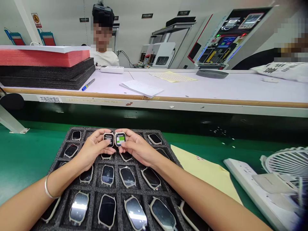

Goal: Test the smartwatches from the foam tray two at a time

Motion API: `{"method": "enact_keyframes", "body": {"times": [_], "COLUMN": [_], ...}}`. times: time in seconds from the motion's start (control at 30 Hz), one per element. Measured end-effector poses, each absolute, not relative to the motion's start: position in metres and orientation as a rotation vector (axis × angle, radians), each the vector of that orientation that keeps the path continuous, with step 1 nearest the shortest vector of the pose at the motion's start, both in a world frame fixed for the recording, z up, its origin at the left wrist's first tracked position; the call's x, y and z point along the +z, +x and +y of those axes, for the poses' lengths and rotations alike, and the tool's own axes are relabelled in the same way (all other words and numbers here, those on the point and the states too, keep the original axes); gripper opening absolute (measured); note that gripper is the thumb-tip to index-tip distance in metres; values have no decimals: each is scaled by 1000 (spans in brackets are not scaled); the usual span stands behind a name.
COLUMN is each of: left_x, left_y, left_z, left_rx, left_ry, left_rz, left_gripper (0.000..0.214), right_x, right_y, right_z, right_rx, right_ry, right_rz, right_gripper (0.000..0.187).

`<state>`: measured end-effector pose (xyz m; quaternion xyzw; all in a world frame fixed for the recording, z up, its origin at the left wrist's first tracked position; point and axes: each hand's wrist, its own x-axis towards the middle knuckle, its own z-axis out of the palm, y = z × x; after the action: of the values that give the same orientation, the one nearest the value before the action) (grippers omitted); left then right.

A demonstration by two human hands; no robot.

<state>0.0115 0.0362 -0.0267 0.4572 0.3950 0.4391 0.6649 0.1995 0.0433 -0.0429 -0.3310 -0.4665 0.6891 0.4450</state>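
My left hand (97, 146) grips a smartwatch body (109, 138) without a strap, its thumb on the dark screen with white text. Right beside it, my right hand (133, 144) pinches a second smartwatch body (120, 138), whose lit screen shows green and white areas under my thumb. Both watches are held up side by side over a black foam tray (93, 200). In the tray's compartments lie several more watch bodies, such as one dark-screened watch (107, 210) near the front. My forearms hide some of the compartments.
Yellow paper (204, 170) lies right of the tray, with a white power strip (255, 189) and a white fan (288, 163) beyond. Across a raised shelf (173, 91) are stacked foam sheets (43, 75), a pen (88, 84) and papers (141, 87). A person (104, 57) sits behind it.
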Motion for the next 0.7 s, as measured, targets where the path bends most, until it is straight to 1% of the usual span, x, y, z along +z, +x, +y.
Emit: {"method": "enact_keyframes", "body": {"times": [0.13,0.3,0.37,0.47,0.6,0.7], "left_x": [-25,-25,-26,-27,-26,-26], "left_y": [12,11,11,11,11,10], "left_z": [34,34,35,37,37,36], "left_rx": [1000,991,986,985,978,967], "left_ry": [1030,1033,1034,1017,994,997], "left_rz": [877,871,872,873,851,840], "left_gripper": [45,46,44,33,27,27], "right_x": [-41,-43,-44,-45,-44,-44], "right_y": [200,200,199,199,198,198], "right_z": [42,42,44,46,46,44], "right_rx": [1705,1668,1656,1684,1714,1693], "right_ry": [-817,-827,-827,-811,-790,-804], "right_rz": [-1126,-1182,-1185,-1131,-1090,-1113], "right_gripper": [47,47,43,32,33,36]}}
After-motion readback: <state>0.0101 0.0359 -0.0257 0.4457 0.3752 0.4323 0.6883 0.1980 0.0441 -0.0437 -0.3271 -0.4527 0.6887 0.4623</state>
